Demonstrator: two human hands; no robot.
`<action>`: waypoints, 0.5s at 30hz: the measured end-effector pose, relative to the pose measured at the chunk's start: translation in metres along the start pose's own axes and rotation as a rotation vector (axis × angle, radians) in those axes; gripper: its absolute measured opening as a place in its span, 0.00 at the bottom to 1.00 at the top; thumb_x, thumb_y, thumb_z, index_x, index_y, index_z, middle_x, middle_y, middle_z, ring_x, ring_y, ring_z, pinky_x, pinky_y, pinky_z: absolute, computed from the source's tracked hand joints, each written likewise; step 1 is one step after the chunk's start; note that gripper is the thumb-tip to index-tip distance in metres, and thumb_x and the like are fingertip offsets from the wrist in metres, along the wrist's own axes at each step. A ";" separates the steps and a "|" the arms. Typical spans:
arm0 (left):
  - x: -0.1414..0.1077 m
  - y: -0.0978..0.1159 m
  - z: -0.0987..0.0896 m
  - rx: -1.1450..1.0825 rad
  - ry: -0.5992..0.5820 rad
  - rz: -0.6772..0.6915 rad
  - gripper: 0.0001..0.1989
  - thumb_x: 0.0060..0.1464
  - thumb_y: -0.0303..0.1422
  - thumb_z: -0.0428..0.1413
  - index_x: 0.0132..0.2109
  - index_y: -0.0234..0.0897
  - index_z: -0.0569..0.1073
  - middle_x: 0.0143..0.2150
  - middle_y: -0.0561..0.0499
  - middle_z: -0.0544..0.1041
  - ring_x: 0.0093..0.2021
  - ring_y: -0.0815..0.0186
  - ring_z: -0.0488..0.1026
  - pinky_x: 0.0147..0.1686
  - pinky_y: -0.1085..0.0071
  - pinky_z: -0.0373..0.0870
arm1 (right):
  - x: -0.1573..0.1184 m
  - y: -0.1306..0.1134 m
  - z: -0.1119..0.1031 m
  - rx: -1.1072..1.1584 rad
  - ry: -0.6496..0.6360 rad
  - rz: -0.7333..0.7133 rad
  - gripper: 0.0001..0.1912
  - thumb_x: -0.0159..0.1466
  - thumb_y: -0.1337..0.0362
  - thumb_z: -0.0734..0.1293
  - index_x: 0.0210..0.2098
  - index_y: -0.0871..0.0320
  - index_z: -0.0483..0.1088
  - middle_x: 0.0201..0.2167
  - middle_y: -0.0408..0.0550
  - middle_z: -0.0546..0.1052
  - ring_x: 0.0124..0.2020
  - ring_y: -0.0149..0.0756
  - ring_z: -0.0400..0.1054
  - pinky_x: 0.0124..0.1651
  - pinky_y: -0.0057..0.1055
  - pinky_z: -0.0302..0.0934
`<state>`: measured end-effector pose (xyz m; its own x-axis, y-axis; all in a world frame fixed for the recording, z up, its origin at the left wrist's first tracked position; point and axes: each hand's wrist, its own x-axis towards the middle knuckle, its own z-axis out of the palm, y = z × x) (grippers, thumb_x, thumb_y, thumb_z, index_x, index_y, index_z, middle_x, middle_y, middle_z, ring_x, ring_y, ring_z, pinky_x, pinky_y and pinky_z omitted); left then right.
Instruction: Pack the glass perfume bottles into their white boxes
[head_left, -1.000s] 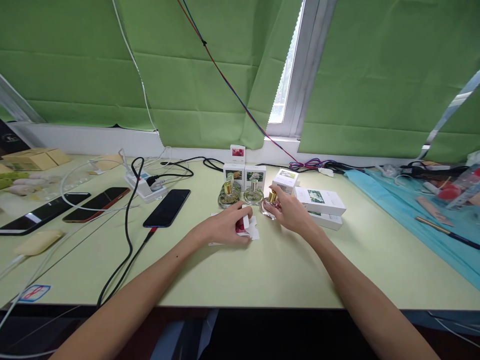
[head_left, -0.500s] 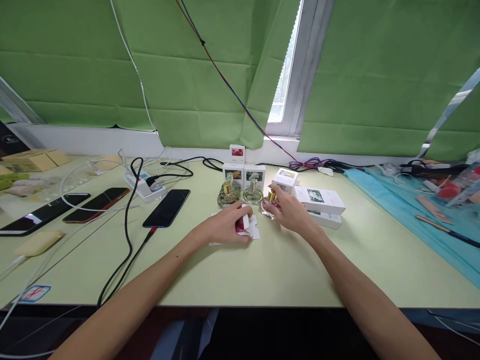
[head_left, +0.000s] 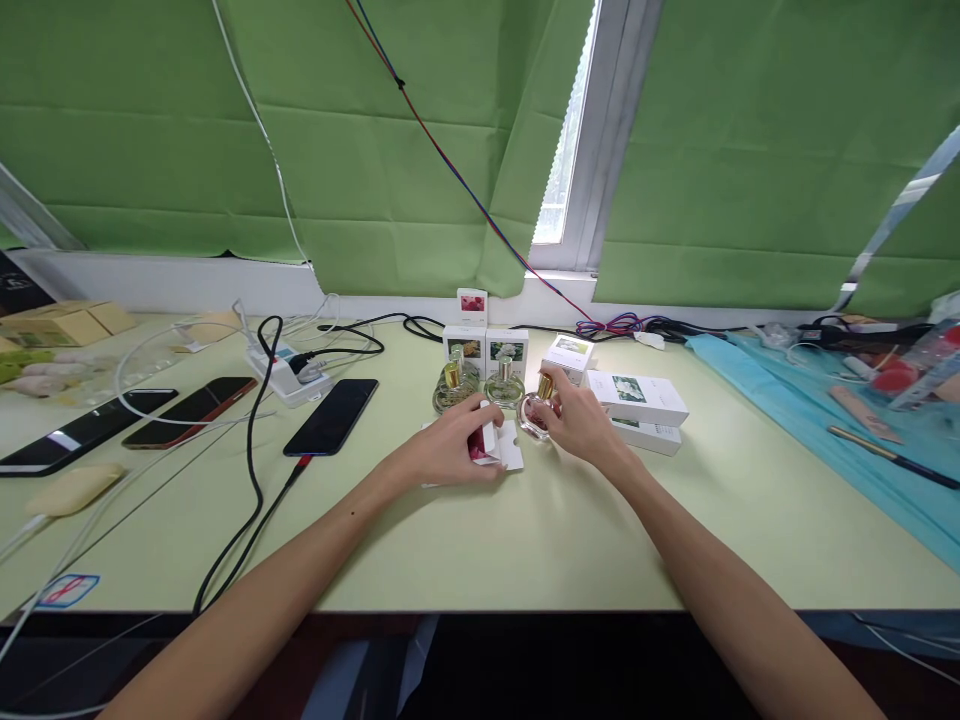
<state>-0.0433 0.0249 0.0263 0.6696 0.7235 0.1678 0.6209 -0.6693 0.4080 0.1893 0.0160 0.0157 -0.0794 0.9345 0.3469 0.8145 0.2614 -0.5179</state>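
We find the left hand point(head_left: 452, 445) gripping a white carton point(head_left: 491, 444), largely hiding it; the right hand point(head_left: 581, 418) grips a glass bottle point(head_left: 533, 416), its right side obscured.

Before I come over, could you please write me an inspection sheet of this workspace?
Surface: pale green table, in use.
Handled things: pinkish glass bottle, gold-capped; white carton with a red picture.
Clutter: stacked white boxes right of the bottle; black phone to the left; blue sheet at far right.
Hands: left hand holds the carton; right hand holds the bottle.
Cables: one runs from the phone toward the front edge; bundled wires lie along the back.
Surroundings: green curtain, window frame.
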 end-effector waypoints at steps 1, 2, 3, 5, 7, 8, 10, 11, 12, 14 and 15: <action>0.000 0.000 0.000 0.000 0.012 0.005 0.20 0.48 0.42 0.62 0.46 0.42 0.69 0.42 0.51 0.67 0.38 0.63 0.69 0.34 0.70 0.65 | 0.001 0.001 0.001 0.018 0.021 0.009 0.23 0.66 0.61 0.61 0.60 0.58 0.63 0.23 0.43 0.72 0.25 0.42 0.66 0.32 0.32 0.56; 0.000 0.000 0.000 0.002 0.024 0.009 0.20 0.48 0.42 0.62 0.46 0.42 0.69 0.42 0.51 0.67 0.38 0.63 0.69 0.34 0.70 0.65 | 0.001 0.002 0.002 0.036 0.047 0.017 0.23 0.66 0.61 0.61 0.60 0.57 0.63 0.22 0.42 0.72 0.24 0.42 0.66 0.32 0.32 0.56; 0.000 -0.001 0.000 0.004 0.038 0.011 0.20 0.48 0.42 0.62 0.47 0.42 0.69 0.43 0.51 0.67 0.38 0.63 0.69 0.35 0.70 0.65 | 0.002 0.002 0.002 0.058 0.074 0.025 0.24 0.65 0.60 0.62 0.60 0.57 0.64 0.22 0.42 0.73 0.24 0.42 0.67 0.32 0.33 0.57; 0.001 -0.002 0.000 0.010 0.067 0.008 0.20 0.48 0.42 0.63 0.47 0.42 0.69 0.43 0.51 0.68 0.37 0.64 0.68 0.36 0.70 0.66 | 0.002 0.002 0.002 0.108 0.129 0.044 0.24 0.64 0.59 0.63 0.59 0.57 0.64 0.22 0.43 0.75 0.25 0.42 0.69 0.33 0.33 0.58; 0.001 -0.003 0.000 0.017 0.089 0.000 0.21 0.48 0.42 0.63 0.48 0.41 0.70 0.45 0.50 0.68 0.37 0.64 0.69 0.37 0.69 0.66 | 0.002 0.000 0.001 0.158 0.180 0.072 0.24 0.63 0.58 0.64 0.58 0.57 0.65 0.23 0.44 0.76 0.27 0.43 0.72 0.35 0.33 0.60; 0.001 -0.003 0.001 0.020 0.096 -0.004 0.21 0.48 0.42 0.63 0.48 0.41 0.70 0.46 0.50 0.68 0.38 0.64 0.69 0.37 0.69 0.66 | 0.002 -0.001 0.000 0.182 0.202 0.089 0.24 0.63 0.58 0.65 0.57 0.57 0.65 0.23 0.44 0.77 0.27 0.43 0.73 0.35 0.33 0.61; 0.001 -0.003 0.001 0.023 0.102 -0.007 0.22 0.49 0.43 0.63 0.49 0.41 0.70 0.47 0.49 0.68 0.38 0.63 0.69 0.38 0.69 0.67 | 0.001 -0.004 -0.002 0.222 0.238 0.123 0.23 0.62 0.57 0.66 0.55 0.56 0.66 0.22 0.42 0.77 0.28 0.43 0.74 0.37 0.34 0.62; 0.002 -0.003 0.001 0.024 0.105 -0.007 0.22 0.49 0.43 0.63 0.49 0.41 0.70 0.47 0.49 0.69 0.39 0.63 0.70 0.38 0.68 0.67 | 0.000 -0.006 -0.003 0.246 0.251 0.137 0.22 0.62 0.57 0.66 0.55 0.55 0.66 0.22 0.42 0.77 0.28 0.43 0.74 0.37 0.34 0.62; 0.002 -0.002 0.001 0.024 0.110 -0.008 0.22 0.49 0.43 0.63 0.49 0.41 0.70 0.47 0.49 0.69 0.39 0.63 0.70 0.38 0.68 0.67 | 0.000 -0.007 -0.004 0.275 0.259 0.153 0.22 0.61 0.56 0.67 0.54 0.55 0.66 0.22 0.42 0.77 0.27 0.42 0.74 0.36 0.34 0.63; 0.002 -0.002 0.001 0.025 0.123 -0.012 0.22 0.49 0.43 0.63 0.49 0.41 0.70 0.47 0.49 0.69 0.39 0.62 0.70 0.39 0.68 0.68 | -0.001 -0.008 -0.004 0.353 0.253 0.191 0.22 0.61 0.55 0.67 0.53 0.54 0.66 0.21 0.41 0.77 0.24 0.41 0.72 0.33 0.33 0.62; 0.002 -0.003 0.001 0.027 0.128 -0.014 0.22 0.49 0.43 0.63 0.49 0.41 0.70 0.46 0.49 0.69 0.40 0.62 0.70 0.39 0.68 0.68 | -0.001 -0.008 -0.003 0.399 0.241 0.207 0.22 0.61 0.54 0.67 0.53 0.54 0.66 0.20 0.40 0.76 0.22 0.40 0.71 0.31 0.33 0.62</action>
<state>-0.0431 0.0279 0.0243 0.6045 0.7470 0.2766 0.6415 -0.6624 0.3869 0.1846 0.0120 0.0220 0.2338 0.9067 0.3511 0.5124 0.1920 -0.8370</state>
